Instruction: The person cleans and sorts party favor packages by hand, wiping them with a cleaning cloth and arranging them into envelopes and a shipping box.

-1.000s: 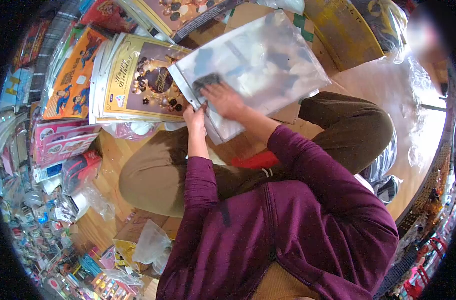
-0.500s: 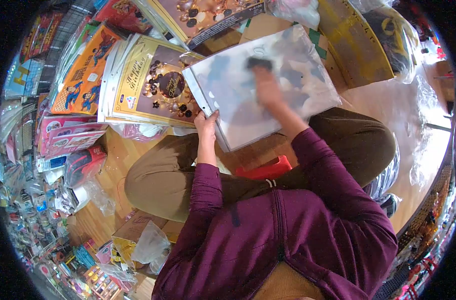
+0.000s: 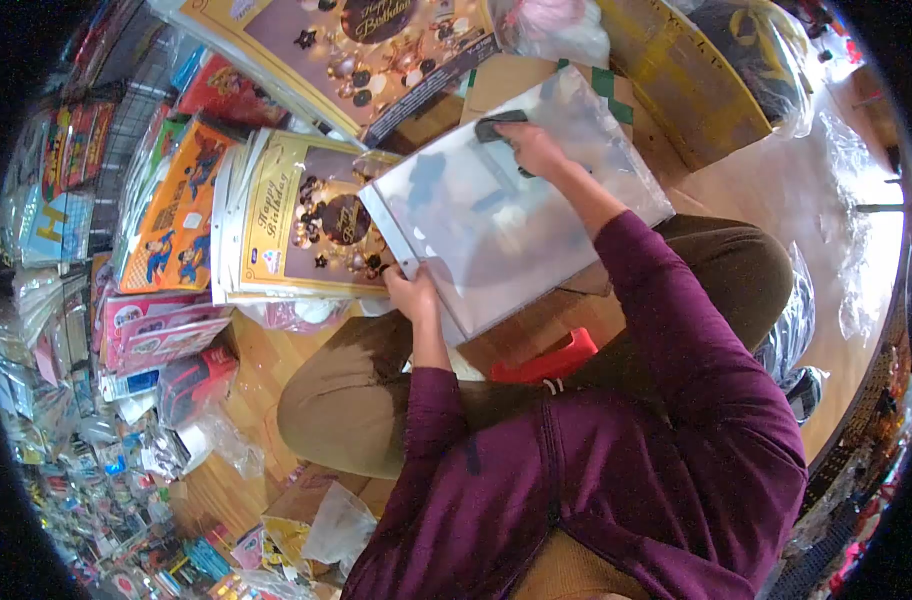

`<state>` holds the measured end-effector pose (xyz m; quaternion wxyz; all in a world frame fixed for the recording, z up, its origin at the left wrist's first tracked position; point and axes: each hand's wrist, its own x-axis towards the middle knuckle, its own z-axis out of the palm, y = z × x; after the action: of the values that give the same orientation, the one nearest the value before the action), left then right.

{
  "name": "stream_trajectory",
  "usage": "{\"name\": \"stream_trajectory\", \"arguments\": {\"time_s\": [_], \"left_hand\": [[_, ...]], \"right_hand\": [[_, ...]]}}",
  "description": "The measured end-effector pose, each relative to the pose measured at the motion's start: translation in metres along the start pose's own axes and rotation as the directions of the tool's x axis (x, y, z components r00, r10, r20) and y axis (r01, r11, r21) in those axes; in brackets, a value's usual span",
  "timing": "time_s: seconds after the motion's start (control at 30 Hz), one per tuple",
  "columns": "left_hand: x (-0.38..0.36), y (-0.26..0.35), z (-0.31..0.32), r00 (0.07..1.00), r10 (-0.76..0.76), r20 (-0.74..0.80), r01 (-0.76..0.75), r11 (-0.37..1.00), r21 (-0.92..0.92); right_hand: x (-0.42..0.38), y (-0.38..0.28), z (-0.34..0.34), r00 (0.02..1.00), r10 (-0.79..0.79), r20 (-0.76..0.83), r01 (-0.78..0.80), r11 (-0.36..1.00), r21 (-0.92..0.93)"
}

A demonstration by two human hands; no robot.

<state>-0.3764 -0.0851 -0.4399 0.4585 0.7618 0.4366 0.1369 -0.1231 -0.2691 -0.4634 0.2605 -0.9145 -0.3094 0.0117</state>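
A large flat package in clear plastic (image 3: pixel 516 235), pale and shiny on its upper face, lies tilted above my lap. My left hand (image 3: pixel 413 292) grips it by the lower left edge, near the white strip. My right hand (image 3: pixel 538 150) is closed on a small dark cloth or pad (image 3: pixel 501 124), pressed against the package near its top edge. Just left of the package is a stack of "Happy Birthday" balloon packs (image 3: pixel 321 215). Another birthday balloon pack (image 3: pixel 376 50) lies farther back.
Orange superhero packs (image 3: pixel 176 215) and pink packs (image 3: pixel 166 335) stand at the left. A cardboard box with a yellow flap (image 3: pixel 686 90) is at the back right. Under the package, a red plastic object (image 3: pixel 546 360) sits by my lap. Small packaged goods (image 3: pixel 86 480) crowd the lower left.
My right hand, blurred by motion earlier, has moved slightly toward the package's top edge with the dark cloth. My left hand keeps its hold on the edge. The whole view has shifted somewhat.
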Motion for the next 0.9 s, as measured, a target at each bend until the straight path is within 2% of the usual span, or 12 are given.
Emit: {"name": "stream_trajectory", "arguments": {"time_s": [0.07, 0.1, 0.13, 0.17, 0.23, 0.27, 0.33, 0.37, 0.43, 0.47, 0.57, 0.9], "left_hand": [[-0.01, 0.04, -0.002, 0.931, 0.297, -0.21, -0.173, 0.869, 0.465], [-0.011, 0.051, 0.002, 0.933, 0.296, -0.207, -0.175, 0.872, 0.457], [-0.009, 0.06, 0.008, 0.854, 0.508, -0.109, -0.428, 0.807, 0.408], [-0.006, 0.065, 0.015, 0.717, 0.697, -0.028, -0.65, 0.682, 0.336], [-0.01, 0.071, 0.057, 0.594, 0.785, 0.177, -0.799, 0.549, 0.244], [-0.019, 0.079, 0.076, 0.559, 0.763, 0.326, -0.829, 0.521, 0.203], [-0.039, 0.098, 0.118, 0.431, 0.73, 0.531, -0.883, 0.461, 0.085], [-0.046, 0.107, 0.138, 0.35, 0.729, 0.589, -0.904, 0.427, 0.01], [-0.059, 0.119, 0.179, 0.281, 0.695, 0.661, -0.934, 0.358, 0.021], [-0.061, 0.123, 0.191, 0.212, 0.646, 0.733, -0.958, 0.285, 0.026], [-0.063, 0.123, 0.209, 0.291, 0.593, 0.751, -0.947, 0.292, 0.137], [-0.064, 0.115, 0.209, 0.278, 0.617, 0.736, -0.94, 0.331, 0.077]], "right_hand": [[0.001, 0.015, -0.039, 0.951, 0.075, -0.299, 0.011, 0.961, 0.277], [0.002, 0.022, -0.059, 0.911, 0.19, -0.367, -0.077, 0.95, 0.302], [0.002, 0.027, -0.079, 0.853, 0.301, -0.426, -0.16, 0.929, 0.335], [0.006, 0.035, -0.095, 0.802, 0.18, -0.57, -0.014, 0.959, 0.283], [0.013, 0.041, -0.119, 0.825, 0.281, -0.491, -0.189, 0.955, 0.229], [0.018, 0.048, -0.118, 0.824, 0.28, -0.493, -0.186, 0.955, 0.231], [0.035, 0.076, -0.103, 0.872, 0.007, -0.489, -0.004, 1.0, 0.008], [0.042, 0.092, -0.087, 0.894, -0.01, -0.447, 0.009, 1.0, -0.005], [0.043, 0.107, -0.066, 0.975, -0.002, -0.222, -0.073, 0.94, -0.332], [0.038, 0.105, -0.059, 0.976, -0.003, -0.219, -0.073, 0.939, -0.337], [0.026, 0.1, -0.045, 0.975, 0.091, -0.201, -0.172, 0.885, -0.433], [-0.041, 0.096, -0.047, 0.97, 0.207, -0.127, -0.242, 0.874, -0.422]]}}
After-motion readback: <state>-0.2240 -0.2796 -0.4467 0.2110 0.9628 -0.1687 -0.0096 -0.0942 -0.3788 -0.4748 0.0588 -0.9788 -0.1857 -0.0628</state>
